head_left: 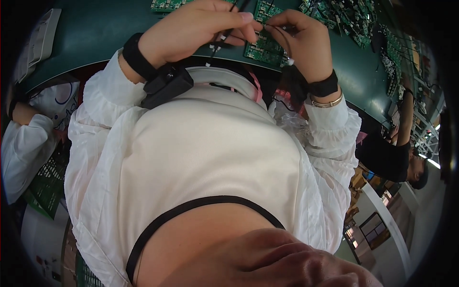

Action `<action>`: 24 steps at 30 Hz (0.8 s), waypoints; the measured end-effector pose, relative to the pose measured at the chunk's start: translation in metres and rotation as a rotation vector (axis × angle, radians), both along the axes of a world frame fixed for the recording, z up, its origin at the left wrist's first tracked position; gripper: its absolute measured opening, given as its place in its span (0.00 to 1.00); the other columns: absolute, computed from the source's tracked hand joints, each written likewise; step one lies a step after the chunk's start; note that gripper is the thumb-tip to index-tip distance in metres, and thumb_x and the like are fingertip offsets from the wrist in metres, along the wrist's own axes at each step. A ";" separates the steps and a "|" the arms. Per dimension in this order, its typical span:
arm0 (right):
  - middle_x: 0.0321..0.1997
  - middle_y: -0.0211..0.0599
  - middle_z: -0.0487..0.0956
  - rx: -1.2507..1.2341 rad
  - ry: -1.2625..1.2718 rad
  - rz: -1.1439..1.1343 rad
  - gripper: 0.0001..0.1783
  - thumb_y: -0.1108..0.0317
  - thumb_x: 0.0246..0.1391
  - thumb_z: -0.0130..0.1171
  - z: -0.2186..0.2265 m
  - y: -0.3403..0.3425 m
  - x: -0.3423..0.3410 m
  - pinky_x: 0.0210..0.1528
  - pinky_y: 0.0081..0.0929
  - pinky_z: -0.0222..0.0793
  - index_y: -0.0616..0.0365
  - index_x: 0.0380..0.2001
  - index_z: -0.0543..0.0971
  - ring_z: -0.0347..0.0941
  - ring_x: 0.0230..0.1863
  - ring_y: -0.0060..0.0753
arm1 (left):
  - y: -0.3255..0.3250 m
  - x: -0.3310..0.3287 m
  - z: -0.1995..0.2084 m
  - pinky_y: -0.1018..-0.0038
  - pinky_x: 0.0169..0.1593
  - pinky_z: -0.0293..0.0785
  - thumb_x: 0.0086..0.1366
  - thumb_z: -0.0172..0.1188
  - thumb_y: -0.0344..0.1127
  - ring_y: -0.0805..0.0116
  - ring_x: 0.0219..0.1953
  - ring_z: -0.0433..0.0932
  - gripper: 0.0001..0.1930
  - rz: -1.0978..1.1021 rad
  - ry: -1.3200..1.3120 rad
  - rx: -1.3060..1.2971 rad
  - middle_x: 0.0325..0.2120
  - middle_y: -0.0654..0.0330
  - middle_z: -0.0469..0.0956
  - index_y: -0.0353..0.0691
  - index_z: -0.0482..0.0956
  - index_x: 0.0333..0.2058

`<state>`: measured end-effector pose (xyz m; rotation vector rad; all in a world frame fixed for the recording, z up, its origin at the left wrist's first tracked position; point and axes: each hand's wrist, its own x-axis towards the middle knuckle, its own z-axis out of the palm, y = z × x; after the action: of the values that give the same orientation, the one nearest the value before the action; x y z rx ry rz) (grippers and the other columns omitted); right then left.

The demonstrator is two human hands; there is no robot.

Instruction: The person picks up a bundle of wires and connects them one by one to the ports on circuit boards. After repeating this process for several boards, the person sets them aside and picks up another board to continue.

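Observation:
Several thin black cables (220,41) with small white connectors hang from my left hand (193,29), whose fingers are closed round them. Thumb and forefinger of my right hand (308,40) are pinched together on a dark thin cable (287,44), and a white connector dangles from its end below the palm. Between and behind the two hands a green circuit board (260,51) lies on the dark green table (112,33). Both hands are just above this board, with the fingertips close together. Whether the right fingertips touch the board, I cannot tell.
A heap of green circuit boards (351,19) with wires spreads over the right side of the table. Another board (165,5) lies at the far edge of view. At left stands a pale plastic tray (40,43). Other people sit nearby: a white sleeve (28,148) left, a black-shirted person (387,155) right.

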<state>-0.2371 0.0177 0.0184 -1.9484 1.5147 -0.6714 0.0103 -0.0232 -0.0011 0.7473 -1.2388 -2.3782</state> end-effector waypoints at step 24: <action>0.25 0.48 0.82 0.141 0.534 0.166 0.03 0.73 0.40 0.69 0.036 -0.048 0.030 0.33 0.43 0.76 0.59 0.22 0.85 0.80 0.30 0.54 | 0.002 -0.007 -0.014 0.78 0.58 0.73 0.79 0.49 0.37 0.72 0.52 0.78 0.19 -0.064 0.013 0.095 0.49 0.54 0.81 0.28 0.84 0.40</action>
<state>-0.2075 -0.0299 0.0540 -2.2167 1.6161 0.0395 0.0031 -0.0209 -0.0151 0.7293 -1.1675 -2.5053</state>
